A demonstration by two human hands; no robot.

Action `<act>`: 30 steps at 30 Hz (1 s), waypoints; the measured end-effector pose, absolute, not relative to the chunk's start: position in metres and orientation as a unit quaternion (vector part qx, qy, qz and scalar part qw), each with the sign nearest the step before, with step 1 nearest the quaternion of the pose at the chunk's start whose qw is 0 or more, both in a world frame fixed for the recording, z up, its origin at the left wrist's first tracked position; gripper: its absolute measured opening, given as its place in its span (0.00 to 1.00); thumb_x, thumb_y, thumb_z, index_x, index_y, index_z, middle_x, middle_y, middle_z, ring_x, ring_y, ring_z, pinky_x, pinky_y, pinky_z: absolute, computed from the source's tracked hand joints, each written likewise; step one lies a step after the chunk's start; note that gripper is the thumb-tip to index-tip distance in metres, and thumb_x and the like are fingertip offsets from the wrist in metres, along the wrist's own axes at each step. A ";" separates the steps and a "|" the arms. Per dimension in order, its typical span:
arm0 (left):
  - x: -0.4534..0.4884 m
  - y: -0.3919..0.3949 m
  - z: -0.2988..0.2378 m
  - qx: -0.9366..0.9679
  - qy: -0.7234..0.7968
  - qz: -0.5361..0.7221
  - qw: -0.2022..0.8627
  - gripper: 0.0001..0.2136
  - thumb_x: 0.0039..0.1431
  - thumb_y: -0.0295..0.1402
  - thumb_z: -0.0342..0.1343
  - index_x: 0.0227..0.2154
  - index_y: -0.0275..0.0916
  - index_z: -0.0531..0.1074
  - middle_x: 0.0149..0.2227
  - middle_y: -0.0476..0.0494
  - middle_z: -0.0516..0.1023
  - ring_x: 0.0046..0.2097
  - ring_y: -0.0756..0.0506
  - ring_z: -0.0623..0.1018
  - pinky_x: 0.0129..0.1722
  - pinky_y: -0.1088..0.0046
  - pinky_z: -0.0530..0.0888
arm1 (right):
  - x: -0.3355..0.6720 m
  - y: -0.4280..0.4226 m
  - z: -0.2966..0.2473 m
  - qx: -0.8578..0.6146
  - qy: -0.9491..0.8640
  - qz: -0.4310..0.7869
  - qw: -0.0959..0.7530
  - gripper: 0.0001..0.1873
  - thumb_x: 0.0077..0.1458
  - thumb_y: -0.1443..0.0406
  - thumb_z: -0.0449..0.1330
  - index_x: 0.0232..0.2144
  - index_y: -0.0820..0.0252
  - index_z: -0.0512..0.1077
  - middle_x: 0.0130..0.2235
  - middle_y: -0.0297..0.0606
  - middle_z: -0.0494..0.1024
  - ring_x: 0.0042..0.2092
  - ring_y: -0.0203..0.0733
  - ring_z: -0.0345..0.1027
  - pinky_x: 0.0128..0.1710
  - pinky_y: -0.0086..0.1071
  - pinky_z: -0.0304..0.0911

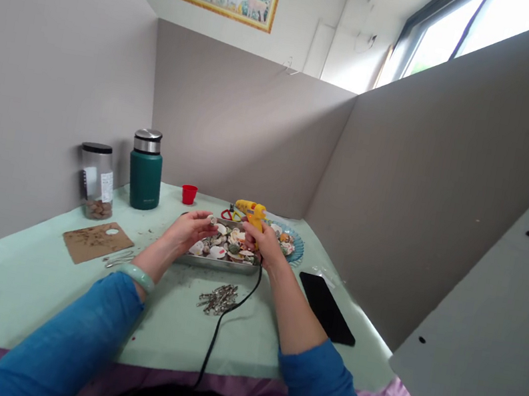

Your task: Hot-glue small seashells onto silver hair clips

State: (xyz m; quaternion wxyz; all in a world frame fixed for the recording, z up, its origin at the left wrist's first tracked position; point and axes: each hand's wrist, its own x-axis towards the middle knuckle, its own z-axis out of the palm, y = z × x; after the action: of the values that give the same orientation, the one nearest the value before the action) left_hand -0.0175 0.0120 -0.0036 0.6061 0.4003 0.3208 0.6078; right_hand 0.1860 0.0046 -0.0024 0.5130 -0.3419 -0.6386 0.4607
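Observation:
My right hand (264,242) grips a yellow hot glue gun (251,210) with its nozzle pointing left; its black cord (224,320) runs down toward me. My left hand (189,229) pinches a small pale piece (213,220), a shell or clip I cannot make out, close to the nozzle. Both hands hover over a metal tray (213,262) filled with several seashells. A pile of metal hair clips (218,298) lies on the green tablecloth just in front of the tray. I wear blue sleeves and a jade bangle (137,276) on the left wrist.
A blue plate of shells (295,247) sits right of the tray, a black phone (326,306) nearer me. At left: brown cardboard (97,241), a jar (96,180), a green thermos (146,169), a red cup (188,194). Red scissors (227,213) lie behind the tray. Grey partitions enclose the table.

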 end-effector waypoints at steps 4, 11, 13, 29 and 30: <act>-0.016 0.010 -0.002 0.421 0.299 0.601 0.610 0.15 0.47 0.17 0.60 0.40 0.30 0.70 0.28 0.43 0.77 0.31 0.45 0.80 0.39 0.67 0.78 | 0.185 0.007 -0.005 -0.378 -0.660 0.417 0.498 0.17 0.52 0.52 0.57 0.35 0.58 0.66 0.20 0.25 0.59 0.20 0.31 0.53 0.24 0.28 0.59; -0.016 0.010 -0.002 0.403 0.332 0.610 0.596 0.12 0.50 0.20 0.58 0.40 0.27 0.71 0.26 0.39 0.78 0.30 0.45 0.80 0.37 0.69 0.77 | 0.187 0.010 -0.010 -0.521 -0.777 0.078 0.344 0.21 0.51 0.51 0.58 0.42 0.57 0.72 0.35 0.38 0.77 0.36 0.42 0.69 0.36 0.31 0.61; -0.018 0.012 -0.002 0.392 0.337 0.624 0.586 0.13 0.50 0.21 0.59 0.40 0.28 0.71 0.24 0.41 0.77 0.28 0.46 0.79 0.36 0.69 0.77 | 0.186 0.008 -0.012 -0.543 -0.793 0.022 0.276 0.24 0.50 0.49 0.59 0.46 0.56 0.71 0.39 0.40 0.78 0.39 0.46 0.71 0.38 0.32 0.61; -0.018 0.013 -0.003 0.388 0.330 0.639 0.577 0.09 0.51 0.24 0.59 0.38 0.31 0.71 0.24 0.44 0.76 0.27 0.48 0.78 0.35 0.70 0.76 | 0.184 -0.020 0.012 -0.381 -0.853 0.185 0.305 0.11 0.57 0.61 0.55 0.35 0.60 0.75 0.31 0.33 0.77 0.30 0.35 0.68 0.32 0.27 0.61; -0.017 0.012 -0.002 0.390 0.327 0.641 0.575 0.09 0.52 0.24 0.58 0.38 0.31 0.71 0.24 0.44 0.76 0.28 0.48 0.78 0.36 0.69 0.76 | 0.183 -0.027 0.015 -0.354 -0.869 0.237 0.250 0.11 0.56 0.61 0.55 0.35 0.59 0.75 0.30 0.32 0.77 0.28 0.33 0.68 0.30 0.26 0.61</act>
State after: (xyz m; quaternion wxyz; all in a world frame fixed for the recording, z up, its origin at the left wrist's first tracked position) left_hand -0.0174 0.0117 -0.0020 0.5746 0.3900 0.3275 0.6406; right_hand 0.1825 -0.0275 0.0148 0.2505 -0.3536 -0.8694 0.2374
